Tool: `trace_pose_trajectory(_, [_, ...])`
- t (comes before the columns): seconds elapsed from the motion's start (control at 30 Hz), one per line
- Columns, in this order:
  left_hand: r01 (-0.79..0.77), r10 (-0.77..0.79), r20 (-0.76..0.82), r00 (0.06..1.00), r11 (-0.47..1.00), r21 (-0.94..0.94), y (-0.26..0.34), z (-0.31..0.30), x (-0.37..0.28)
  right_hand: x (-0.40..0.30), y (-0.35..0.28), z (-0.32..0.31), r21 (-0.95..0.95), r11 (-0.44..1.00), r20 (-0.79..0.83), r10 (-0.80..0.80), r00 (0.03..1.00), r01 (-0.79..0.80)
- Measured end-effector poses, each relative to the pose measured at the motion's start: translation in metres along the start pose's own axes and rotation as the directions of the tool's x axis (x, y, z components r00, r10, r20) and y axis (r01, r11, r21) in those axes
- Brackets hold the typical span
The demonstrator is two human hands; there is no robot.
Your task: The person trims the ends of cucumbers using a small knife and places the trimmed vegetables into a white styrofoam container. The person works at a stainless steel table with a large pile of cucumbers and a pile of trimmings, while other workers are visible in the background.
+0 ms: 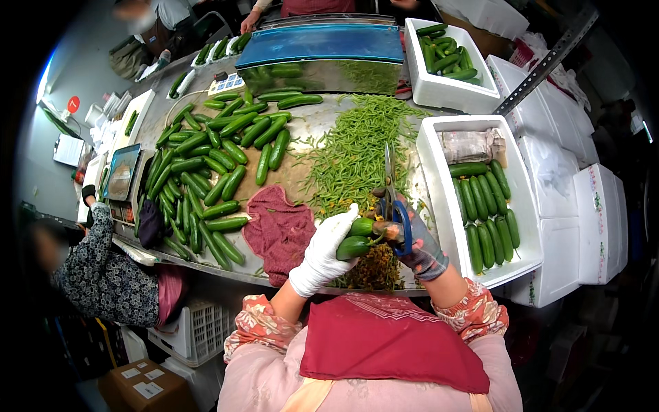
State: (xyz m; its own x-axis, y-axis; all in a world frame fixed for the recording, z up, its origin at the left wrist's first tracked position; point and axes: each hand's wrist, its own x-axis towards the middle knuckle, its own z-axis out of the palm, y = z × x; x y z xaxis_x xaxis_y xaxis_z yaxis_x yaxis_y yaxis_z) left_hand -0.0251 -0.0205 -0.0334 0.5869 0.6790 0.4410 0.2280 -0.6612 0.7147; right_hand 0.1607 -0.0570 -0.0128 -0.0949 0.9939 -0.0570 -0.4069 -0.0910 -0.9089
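Note:
My left hand (327, 252), in a white glove, grips two green cucumbers (355, 247) side by side, their stem ends pointing right. A thin stem sticks out from the lower one. In my right hand (419, 242), covered by a patterned dark glove, is a pair of scissors (397, 206) with blue handles, blades pointing away from me. The right fingers are right by the cucumber ends. Beneath and beyond my hands spreads a heap of cut green stems (360, 149), with brownish withered blossoms (378, 270) nearest me.
Many cucumbers (206, 159) lie piled on the metal table's left. A red cloth (280, 232) sits beside them. At right, a white foam box (525, 247) holds cucumbers in rows; another foam box (417, 77) stands behind. A blue-topped metal shelf (319, 44) borders the back. A co-worker (113, 268) works at left.

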Motion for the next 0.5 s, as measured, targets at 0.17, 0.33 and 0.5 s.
trace_pose_trajectory(0.17, [0.045,-0.047,-0.032,0.998,0.997,-0.058,-0.002,0.003,-0.004,-0.002,-0.013,0.012,0.116,0.990,-0.022,0.080,0.997,-0.077])
trace_pose_trajectory(0.33, [0.123,-0.143,-0.145,0.979,0.983,-0.139,0.002,0.007,-0.005,-0.004,0.003,-0.005,0.204,0.969,-0.006,0.143,0.990,-0.139])
trace_pose_trajectory(0.5, [0.258,-0.285,-0.074,0.956,0.932,-0.254,-0.010,-0.004,-0.001,-0.028,0.024,-0.018,-0.440,0.897,0.012,-0.019,1.000,0.022])
